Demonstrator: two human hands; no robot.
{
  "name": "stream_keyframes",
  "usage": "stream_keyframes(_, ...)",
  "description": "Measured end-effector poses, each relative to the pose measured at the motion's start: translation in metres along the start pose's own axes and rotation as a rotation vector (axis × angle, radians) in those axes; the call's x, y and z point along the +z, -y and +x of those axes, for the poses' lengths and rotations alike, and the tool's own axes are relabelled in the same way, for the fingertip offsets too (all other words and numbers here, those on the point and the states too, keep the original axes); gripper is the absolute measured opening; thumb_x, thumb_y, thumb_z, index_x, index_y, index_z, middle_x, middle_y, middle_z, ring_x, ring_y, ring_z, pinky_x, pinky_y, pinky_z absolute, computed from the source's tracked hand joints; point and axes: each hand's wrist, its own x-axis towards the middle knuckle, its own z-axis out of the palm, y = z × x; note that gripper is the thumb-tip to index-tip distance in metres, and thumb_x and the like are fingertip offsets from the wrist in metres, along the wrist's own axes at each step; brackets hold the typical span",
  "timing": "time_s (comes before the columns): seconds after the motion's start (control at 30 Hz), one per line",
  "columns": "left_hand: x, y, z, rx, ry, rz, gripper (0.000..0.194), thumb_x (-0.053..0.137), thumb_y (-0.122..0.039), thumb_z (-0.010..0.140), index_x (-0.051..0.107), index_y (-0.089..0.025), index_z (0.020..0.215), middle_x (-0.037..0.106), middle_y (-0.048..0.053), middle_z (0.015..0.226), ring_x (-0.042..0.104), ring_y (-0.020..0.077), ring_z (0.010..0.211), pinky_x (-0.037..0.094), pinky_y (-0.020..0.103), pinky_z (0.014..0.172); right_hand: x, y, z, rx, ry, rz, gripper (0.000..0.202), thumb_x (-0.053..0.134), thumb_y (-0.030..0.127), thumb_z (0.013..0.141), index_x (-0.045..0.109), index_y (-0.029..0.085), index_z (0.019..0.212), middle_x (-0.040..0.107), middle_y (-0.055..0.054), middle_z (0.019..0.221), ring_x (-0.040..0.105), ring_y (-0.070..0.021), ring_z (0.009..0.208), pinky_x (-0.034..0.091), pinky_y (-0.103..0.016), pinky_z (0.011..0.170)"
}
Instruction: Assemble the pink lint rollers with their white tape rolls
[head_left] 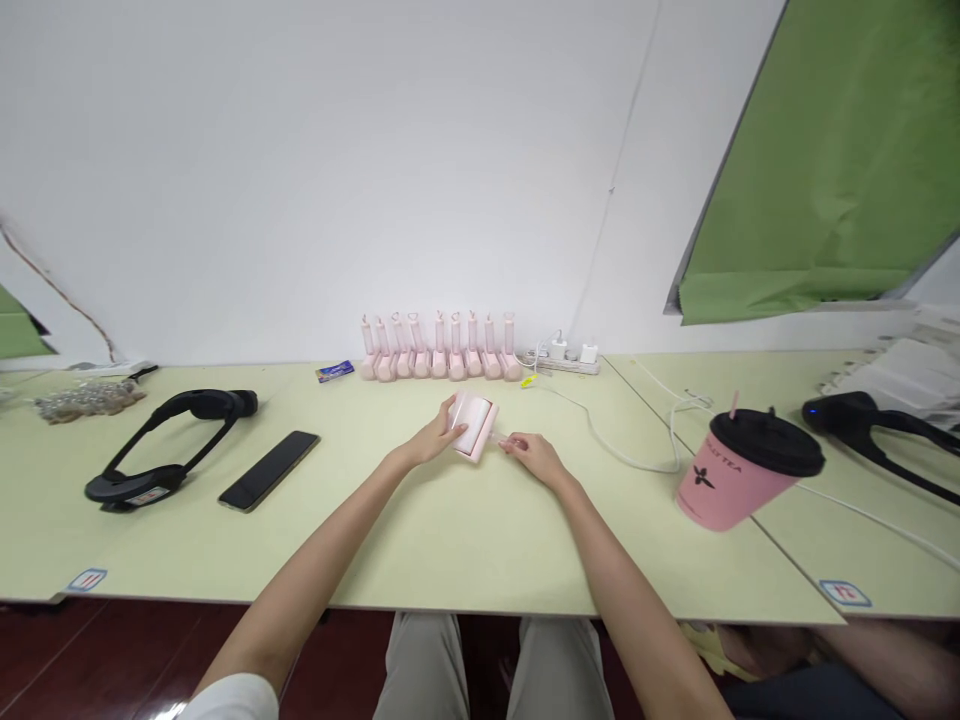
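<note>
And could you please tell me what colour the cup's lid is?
The lid is black, best seen in the head view.

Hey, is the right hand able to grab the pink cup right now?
Probably yes, once the right hand lets go of the pink roller it seems to pinch. Only a flat white cord lies between that hand and the pink cup.

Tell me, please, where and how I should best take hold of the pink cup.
Probably the pink cup is best gripped around its wall, below the black lid, from the left, where the right hand is: the wall widens upward, which should resist slipping.
</note>
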Motion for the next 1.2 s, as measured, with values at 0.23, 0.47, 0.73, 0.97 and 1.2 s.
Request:
stream_keyframes(0.23,0.003,-0.001,-0.006,-0.012,0.032,-0.053,0.082,0.044,-0.054,0.078,0.001,-0.017,0.138,0.026,0.016,0.138,0.033,0.0261,0.121,0.027,0.040,0.099,-0.002,0.005,-0.006,-0.019,0.005,-0.084,0.047,0.035,0.061,0.077,0.057,0.020,0.069,0.053,0.001,0.058,0.045,-0.0115,0.056,0.026,-0.021,0.053)
stream_keyframes(0.47,0.006,-0.012,-0.009,0.019,-0.065,-0.157,0.070,0.038,-0.052,0.082,0.007,-0.023,0.137,0.036,0.011,0.130,0.041,0.0236,0.112,0.033,0.038,0.094,-0.009,0.017,-0.009,-0.077,-0.055,-0.156,0.046,0.032,0.060,0.080,0.057,0.021,0.071,0.053,0.001,0.058,0.046,-0.0122,0.056,0.026,-0.022,0.052)
stream_keyframes(0.73,0.003,-0.003,-0.014,0.031,-0.043,-0.203,0.073,0.041,-0.047,0.083,-0.002,-0.026,0.138,0.039,0.011,0.129,0.044,0.0221,0.111,0.034,0.038,0.094,-0.011,0.019,-0.010,-0.063,-0.109,-0.340,0.047,0.033,0.062,0.080,0.059,0.023,0.080,0.060,-0.002,0.066,0.052,-0.0146,0.062,0.025,-0.023,0.054)
stream_keyframes(0.97,0.002,0.003,-0.013,0.075,-0.012,-0.197,0.077,0.045,-0.043,0.082,-0.005,-0.029,0.138,0.025,0.010,0.139,0.036,0.0216,0.120,0.032,0.036,0.096,-0.009,0.015,-0.010,-0.102,-0.146,-0.452,0.049,0.030,0.062,0.081,0.059,0.024,0.086,0.064,-0.004,0.071,0.056,-0.0157,0.064,0.023,-0.024,0.054)
stream_keyframes(1.2,0.000,0.002,-0.016,0.051,0.100,-0.177,0.085,0.048,-0.042,0.080,-0.015,-0.028,0.136,0.030,0.012,0.136,0.038,0.0212,0.117,0.033,0.038,0.096,-0.011,0.014,-0.012,-0.091,-0.124,-0.457,0.047,0.032,0.061,0.081,0.058,0.022,0.084,0.065,-0.005,0.070,0.057,-0.0163,0.065,0.024,-0.025,0.055)
